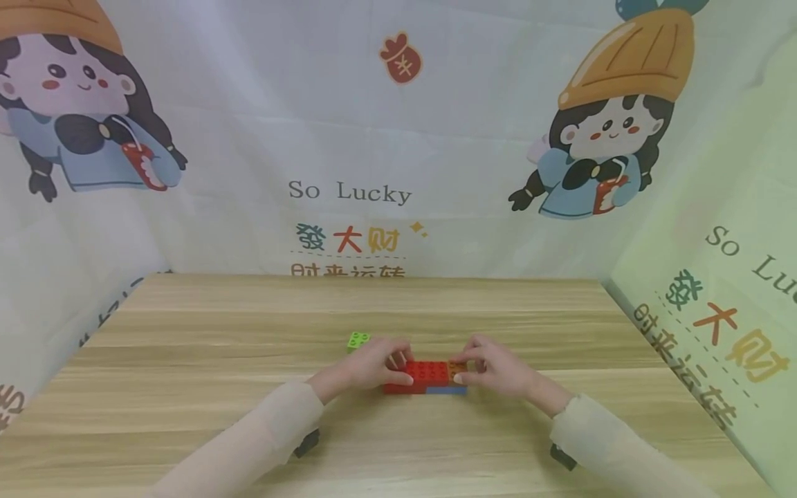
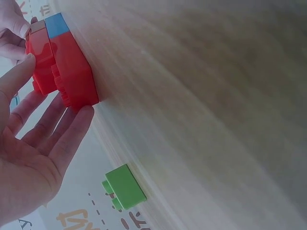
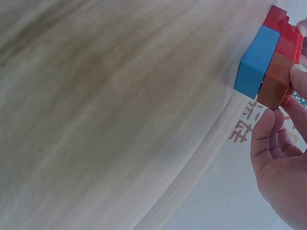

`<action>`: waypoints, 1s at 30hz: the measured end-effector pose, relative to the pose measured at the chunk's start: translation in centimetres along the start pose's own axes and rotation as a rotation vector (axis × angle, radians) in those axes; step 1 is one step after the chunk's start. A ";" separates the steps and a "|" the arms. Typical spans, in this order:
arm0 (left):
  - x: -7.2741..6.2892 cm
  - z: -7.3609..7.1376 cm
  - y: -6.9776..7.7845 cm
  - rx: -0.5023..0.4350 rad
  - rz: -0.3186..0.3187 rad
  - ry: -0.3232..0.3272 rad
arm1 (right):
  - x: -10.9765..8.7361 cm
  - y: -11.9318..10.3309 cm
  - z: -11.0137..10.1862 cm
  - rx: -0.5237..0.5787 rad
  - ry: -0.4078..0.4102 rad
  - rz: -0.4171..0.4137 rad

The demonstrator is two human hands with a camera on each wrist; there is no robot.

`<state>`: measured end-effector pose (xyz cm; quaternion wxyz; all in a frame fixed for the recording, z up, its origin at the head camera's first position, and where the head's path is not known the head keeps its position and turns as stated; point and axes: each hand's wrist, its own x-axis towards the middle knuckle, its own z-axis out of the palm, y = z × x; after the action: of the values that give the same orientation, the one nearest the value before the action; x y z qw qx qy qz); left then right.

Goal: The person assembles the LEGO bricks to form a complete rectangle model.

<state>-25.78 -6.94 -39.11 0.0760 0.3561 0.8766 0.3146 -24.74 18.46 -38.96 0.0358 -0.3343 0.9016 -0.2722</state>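
Observation:
Two layers of toy bricks stand joined on the table. The bottom layer is a lower red brick beside a blue brick. On top sit an upper red brick and, at the right end, a brown brick. My left hand holds the upper red brick at its left end, thumb on the near side and fingers behind. With thumb and fingertips my right hand pinches the brown brick. The upper red brick's left end is partly hidden by my left hand in the head view.
A green brick lies apart, just behind my left hand. The wooden table reaches back to a printed cloth, which also hangs at both sides.

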 end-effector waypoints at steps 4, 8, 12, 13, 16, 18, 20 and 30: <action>0.0 0.0 0.0 0.006 0.002 0.001 | 0.0 -0.1 -0.1 0.020 -0.009 0.002; 0.0 -0.1 0.1 0.007 0.014 0.005 | 0.1 -0.2 -0.1 0.030 -0.013 0.001; 0.0 0.0 0.0 0.010 0.023 0.006 | 0.0 -0.1 -0.2 0.050 -0.016 0.007; 0.0 0.0 0.0 0.012 0.025 0.007 | 0.0 -0.1 -0.2 0.056 -0.017 0.010; 0.0 0.0 0.0 0.015 0.030 0.009 | 0.0 0.1 -0.1 0.068 -0.016 0.013; 0.0 0.0 0.0 0.016 0.026 0.009 | 0.0 0.1 0.0 0.068 -0.015 0.011; -0.1 0.1 0.0 0.015 0.022 0.009 | -0.1 0.2 0.1 0.061 -0.011 0.005; -0.2 0.1 0.0 0.017 0.022 0.017 | -0.2 0.4 0.3 0.021 0.009 -0.013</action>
<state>-25.62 -6.98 -39.23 0.0621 0.3639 0.8758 0.3111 -24.77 18.66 -39.42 0.0335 -0.3384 0.8968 -0.2831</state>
